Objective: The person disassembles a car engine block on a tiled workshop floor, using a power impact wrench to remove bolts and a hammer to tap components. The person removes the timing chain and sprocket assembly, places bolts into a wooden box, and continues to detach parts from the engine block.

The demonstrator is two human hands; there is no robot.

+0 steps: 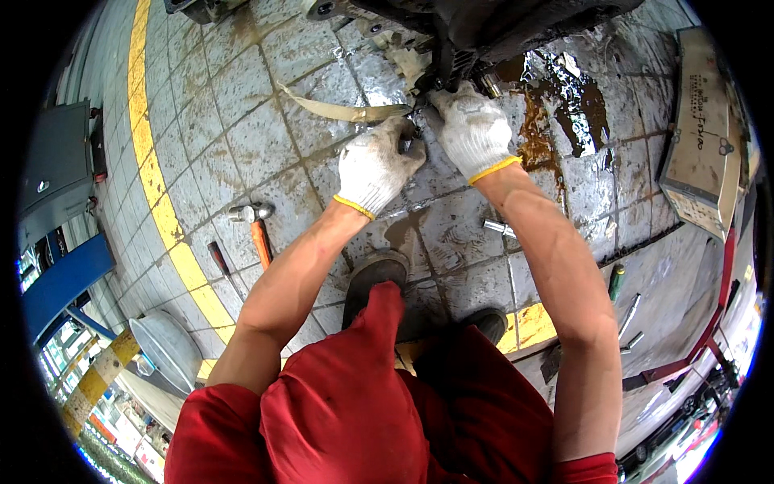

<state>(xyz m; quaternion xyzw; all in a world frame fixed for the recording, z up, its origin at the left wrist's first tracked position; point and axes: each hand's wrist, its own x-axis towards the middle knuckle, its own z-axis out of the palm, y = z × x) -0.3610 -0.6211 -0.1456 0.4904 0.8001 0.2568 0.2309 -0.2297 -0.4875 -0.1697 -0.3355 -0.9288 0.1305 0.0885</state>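
Both my hands wear white knit work gloves with yellow cuffs, soiled at the fingers. My left hand (pixel 377 164) is closed, its thumb and fingers curled round something small and dark that I cannot make out. Just right of it, my right hand (pixel 474 133) is bent closed against the underside of a large, dark, greasy machine part (pixel 516 28). What its fingers grip is hidden. A short metal cylinder (pixel 490 85) shows beside the right knuckles. A tan strap (pixel 347 109) runs leftward from the machine part, just above my left hand.
Brown oil (pixel 538 121) pools on the tiles right of my hands. A hammer (pixel 260 230), a screwdriver (pixel 219 260) and a metal socket (pixel 499 228) lie nearer me. A cardboard box (pixel 700 129) stands at right, a grey metal cabinet (pixel 60 165) at left. A yellow line (pixel 158 194) crosses the floor.
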